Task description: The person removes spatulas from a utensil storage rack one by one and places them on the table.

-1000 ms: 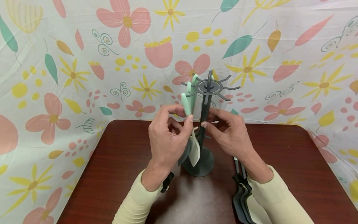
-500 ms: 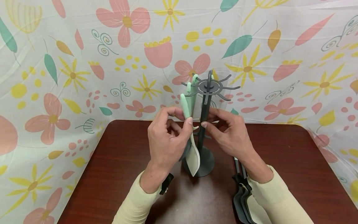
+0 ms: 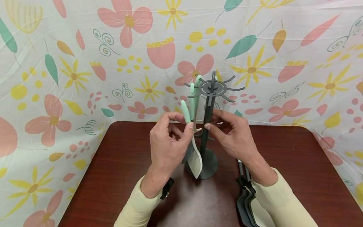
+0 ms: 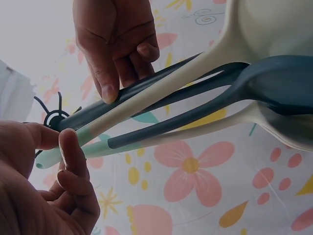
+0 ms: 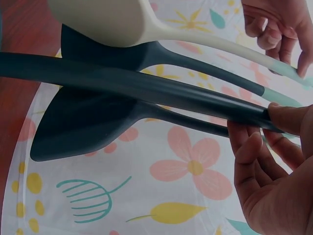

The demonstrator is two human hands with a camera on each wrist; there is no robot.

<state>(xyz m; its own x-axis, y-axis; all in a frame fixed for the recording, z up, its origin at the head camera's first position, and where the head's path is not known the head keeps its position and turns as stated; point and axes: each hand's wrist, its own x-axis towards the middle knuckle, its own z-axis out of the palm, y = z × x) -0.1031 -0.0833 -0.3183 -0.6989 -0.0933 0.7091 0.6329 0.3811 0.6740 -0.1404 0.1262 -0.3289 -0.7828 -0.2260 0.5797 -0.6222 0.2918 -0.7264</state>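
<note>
My left hand (image 3: 168, 142) pinches a cream spoon (image 3: 195, 162) by its mint-green handle, left of a dark utensil stand (image 3: 208, 113). The spoon's head points down and its handle top sits below the stand's hooked ring (image 3: 213, 89). Thumb and fingers of my right hand (image 3: 236, 135) grip the stand's pole. Mint handles (image 3: 194, 101) of other utensils hang from hooks on the ring's left side. In the right wrist view, a dark turner (image 5: 88, 125) hangs behind the pole. The left wrist view shows another dark utensil (image 4: 279, 81) below the cream spoon (image 4: 161, 90).
Several dark and cream utensils (image 3: 245, 205) lie bundled on the brown table (image 3: 113, 189) at the right, partly under my right sleeve. The stand's round base (image 3: 208, 170) rests on the table. A floral cloth (image 3: 119, 82) hangs behind.
My left hand has lowered the cream spoon and its handle top has tilted left, away from the ring. The right hand keeps its grip on the pole.
</note>
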